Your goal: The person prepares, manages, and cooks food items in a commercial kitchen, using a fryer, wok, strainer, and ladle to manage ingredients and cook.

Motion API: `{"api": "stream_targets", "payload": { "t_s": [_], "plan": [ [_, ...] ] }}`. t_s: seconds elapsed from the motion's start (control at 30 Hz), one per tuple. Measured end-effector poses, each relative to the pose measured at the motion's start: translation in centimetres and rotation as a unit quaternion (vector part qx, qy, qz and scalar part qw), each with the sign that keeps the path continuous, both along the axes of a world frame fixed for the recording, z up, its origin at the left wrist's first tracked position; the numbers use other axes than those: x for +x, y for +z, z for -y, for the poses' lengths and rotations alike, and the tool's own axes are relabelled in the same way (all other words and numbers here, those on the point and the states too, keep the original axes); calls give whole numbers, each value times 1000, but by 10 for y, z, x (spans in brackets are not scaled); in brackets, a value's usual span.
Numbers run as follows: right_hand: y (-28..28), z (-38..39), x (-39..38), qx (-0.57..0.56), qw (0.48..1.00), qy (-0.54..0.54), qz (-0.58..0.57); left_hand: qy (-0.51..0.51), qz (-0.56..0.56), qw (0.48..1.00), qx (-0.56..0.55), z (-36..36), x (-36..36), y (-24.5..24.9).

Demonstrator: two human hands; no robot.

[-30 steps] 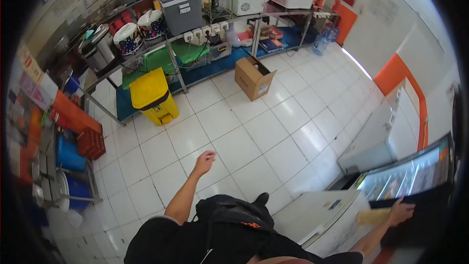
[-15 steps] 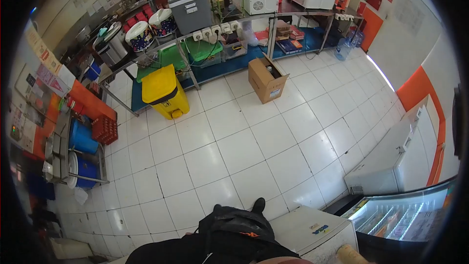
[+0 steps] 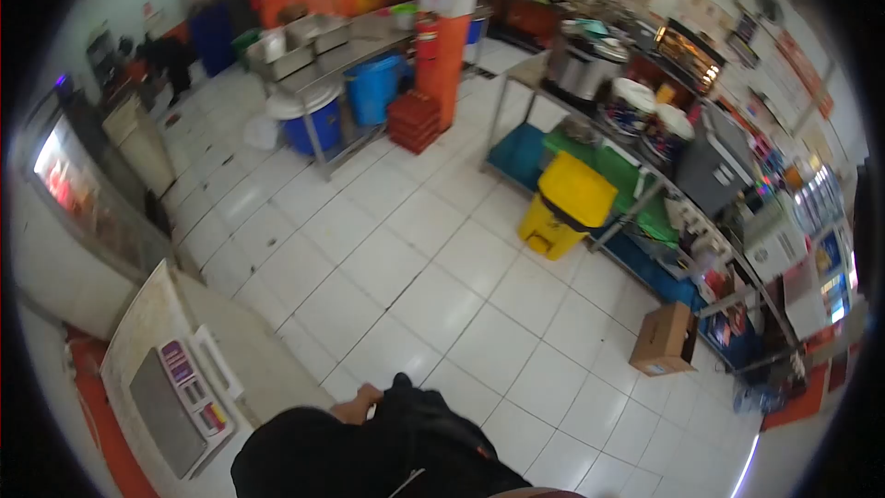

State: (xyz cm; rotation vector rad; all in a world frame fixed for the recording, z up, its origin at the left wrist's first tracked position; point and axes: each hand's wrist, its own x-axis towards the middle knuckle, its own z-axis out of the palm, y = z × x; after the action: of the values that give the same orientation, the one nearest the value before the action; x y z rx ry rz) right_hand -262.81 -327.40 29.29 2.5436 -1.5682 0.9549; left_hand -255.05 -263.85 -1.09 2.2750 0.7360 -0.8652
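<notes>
My left hand [image 3: 356, 405] is low in the view, beyond the end of a black sleeve [image 3: 286, 447]. It sits close against my dark clothing [image 3: 424, 438], near a dark shoe tip [image 3: 402, 380]. The fingers are small and partly hidden, so I cannot make out whether they hold anything. My right hand is out of view. To the left of my left hand, a weighing scale [image 3: 184, 406] with a flat grey pan and a purple-marked panel rests on a white top [image 3: 129, 360].
White tiles [image 3: 406, 290] cover the floor. A yellow pedal bin [image 3: 565, 207] and an open cardboard box [image 3: 662, 341] stand by a metal table [image 3: 636, 207]. Red crates [image 3: 414, 123], a blue barrel [image 3: 372, 92] and a lidded blue tub [image 3: 312, 120] are further back. A lit display cooler [image 3: 78, 184] is at left.
My view has swung left, so the bin and box now appear further right. The scale and the display cooler at left have come into view. My left hand shows more clearly.
</notes>
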Motion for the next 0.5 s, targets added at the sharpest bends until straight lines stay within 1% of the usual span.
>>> {"api": "stream_targets", "payload": {
  "t_s": [0.07, 0.1, 0.13, 0.17, 0.2, 0.23, 0.27, 0.3, 0.33, 0.37, 0.4, 0.43, 0.47, 0.5],
  "plan": [
    [-14, -51, 91, 25, 996, 90, -3, 150, -73, 986, -3, -55, 11, 33],
    [-19, -84, 141, 39, 990, 139, -3, 133, 5, 991, 24, -85, 21, 46],
    [-26, -123, 190, 56, 981, 188, -5, 152, 51, 986, 40, -111, 39, 58],
    [-29, -168, 232, 74, 969, 236, -8, 9, 70, 992, 107, -153, 64, 23],
    [-1, -253, 275, 173, 926, 325, 90, 137, 137, 979, 67, -177, 91, 71],
    [13, -325, 316, 202, 893, 388, 108, 308, 230, 923, 18, -202, 110, 80],
    [12, -380, 353, 216, 842, 482, 108, 424, 284, 855, -96, -233, 132, 93],
    [13, -435, 384, 335, 764, 533, 143, 444, 305, 834, -117, -261, 146, 105],
    [18, -491, 412, 448, 669, 568, 171, 451, 341, 814, -135, -288, 154, 133],
    [29, -543, 434, 453, 655, 585, 155, 456, 381, 790, -151, -313, 156, 148],
    [48, -594, 452, 537, 613, 568, 114, 478, 385, 777, -139, -337, 148, 153],
    [53, -644, 466, 617, 566, 543, 70, 422, 438, 788, -95, -370, 137, 155],
    [48, -690, 480, 623, 548, 556, 58, 360, 485, 796, -45, -406, 125, 156],
    [45, -737, 495, 633, 546, 547, 32, 430, 459, 774, -72, -439, 106, 140]
  ]
}}
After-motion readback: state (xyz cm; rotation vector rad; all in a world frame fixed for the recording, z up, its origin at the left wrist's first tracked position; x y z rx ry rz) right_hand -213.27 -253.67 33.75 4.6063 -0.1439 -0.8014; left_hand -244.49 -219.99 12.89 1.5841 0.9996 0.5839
